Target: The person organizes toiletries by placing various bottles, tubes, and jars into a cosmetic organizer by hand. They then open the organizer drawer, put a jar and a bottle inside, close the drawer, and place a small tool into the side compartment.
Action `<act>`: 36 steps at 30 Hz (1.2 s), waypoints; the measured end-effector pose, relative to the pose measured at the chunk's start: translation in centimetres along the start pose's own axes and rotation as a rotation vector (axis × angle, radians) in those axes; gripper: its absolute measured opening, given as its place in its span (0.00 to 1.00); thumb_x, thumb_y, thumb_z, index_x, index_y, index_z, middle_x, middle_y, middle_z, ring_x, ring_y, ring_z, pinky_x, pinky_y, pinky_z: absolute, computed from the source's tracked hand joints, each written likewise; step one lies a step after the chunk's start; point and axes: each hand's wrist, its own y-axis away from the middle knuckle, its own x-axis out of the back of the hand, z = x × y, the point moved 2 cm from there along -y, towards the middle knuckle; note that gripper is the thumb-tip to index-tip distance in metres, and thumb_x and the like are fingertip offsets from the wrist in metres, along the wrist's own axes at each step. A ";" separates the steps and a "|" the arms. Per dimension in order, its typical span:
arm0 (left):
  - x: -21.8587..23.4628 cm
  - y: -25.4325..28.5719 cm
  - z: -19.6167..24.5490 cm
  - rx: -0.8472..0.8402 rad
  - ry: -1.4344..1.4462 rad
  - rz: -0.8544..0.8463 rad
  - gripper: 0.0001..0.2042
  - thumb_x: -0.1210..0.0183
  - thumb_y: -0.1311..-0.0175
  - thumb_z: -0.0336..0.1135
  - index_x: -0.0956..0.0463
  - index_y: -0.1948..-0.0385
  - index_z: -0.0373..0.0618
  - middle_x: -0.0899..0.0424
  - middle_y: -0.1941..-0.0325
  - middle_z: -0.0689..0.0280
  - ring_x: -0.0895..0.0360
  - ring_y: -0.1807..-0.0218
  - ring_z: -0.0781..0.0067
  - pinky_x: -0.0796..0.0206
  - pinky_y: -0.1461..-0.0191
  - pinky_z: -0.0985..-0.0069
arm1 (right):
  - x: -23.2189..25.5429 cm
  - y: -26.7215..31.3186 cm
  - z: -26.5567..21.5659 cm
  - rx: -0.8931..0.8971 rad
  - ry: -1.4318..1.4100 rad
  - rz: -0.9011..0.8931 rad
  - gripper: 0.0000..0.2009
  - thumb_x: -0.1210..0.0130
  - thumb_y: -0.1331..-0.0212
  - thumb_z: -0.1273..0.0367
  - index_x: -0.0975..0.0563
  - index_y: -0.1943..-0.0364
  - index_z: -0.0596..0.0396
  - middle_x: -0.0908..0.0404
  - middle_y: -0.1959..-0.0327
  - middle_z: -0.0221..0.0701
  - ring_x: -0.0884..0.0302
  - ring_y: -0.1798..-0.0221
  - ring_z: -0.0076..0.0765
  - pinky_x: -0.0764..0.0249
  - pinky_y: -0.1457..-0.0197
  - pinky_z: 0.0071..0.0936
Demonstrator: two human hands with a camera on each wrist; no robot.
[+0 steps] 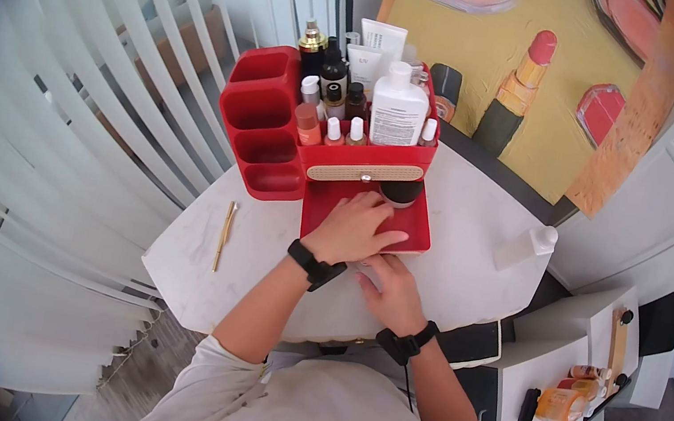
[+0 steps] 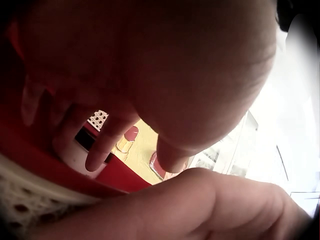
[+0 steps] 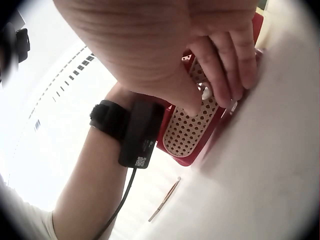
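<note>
A red cosmetics organizer (image 1: 371, 161) stands on the white table with its lower drawer (image 1: 415, 229) pulled out. My left hand (image 1: 357, 225) reaches over the drawer, palm down and fingers spread. In the left wrist view its fingers hang loosely in front of a black-lidded jar (image 2: 75, 154), which sits at the back right of the drawer. At the drawer's woven front panel (image 3: 184, 131), my right hand (image 3: 220, 50) has its thumb and fingers on either side of the small knob (image 3: 205, 93), pinching it. The head view hides this grip behind the left hand.
Bottles and tubes, among them a white pump-less bottle (image 1: 397, 113), fill the organizer's top. Red side compartments (image 1: 270, 118) flank it. Gold tweezers-like sticks (image 1: 224, 236) lie at left; a white bottle (image 1: 526, 247) is at right. A lipstick painting (image 1: 550, 77) stands behind.
</note>
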 end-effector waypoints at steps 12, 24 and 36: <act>2.7 7.6 0.0 -0.011 0.005 0.153 0.23 0.29 0.32 0.49 0.17 0.44 0.41 0.16 0.37 0.52 0.24 0.30 0.41 0.31 0.28 0.52 | 13.0 4.3 2.5 -0.083 0.498 0.957 0.28 0.21 0.48 0.73 0.21 0.41 0.56 0.15 0.52 0.32 0.18 0.51 0.37 0.23 0.44 0.34; 2.6 14.7 -1.3 0.019 0.314 0.469 0.10 0.26 0.41 0.26 0.15 0.59 0.41 0.14 0.51 0.58 0.16 0.48 0.53 0.23 0.46 0.63 | 15.2 -3.4 4.0 -0.079 0.046 0.632 0.38 0.20 0.47 0.74 0.29 0.32 0.60 0.16 0.40 0.39 0.16 0.39 0.37 0.21 0.34 0.35; -1.2 12.8 1.2 -0.164 0.484 0.048 0.23 0.28 0.34 0.34 0.22 0.38 0.43 0.19 0.37 0.52 0.21 0.35 0.46 0.27 0.30 0.59 | 2.5 -10.6 -0.2 0.156 0.405 -0.326 0.37 0.28 0.49 0.76 0.28 0.30 0.55 0.21 0.39 0.43 0.20 0.39 0.60 0.20 0.38 0.46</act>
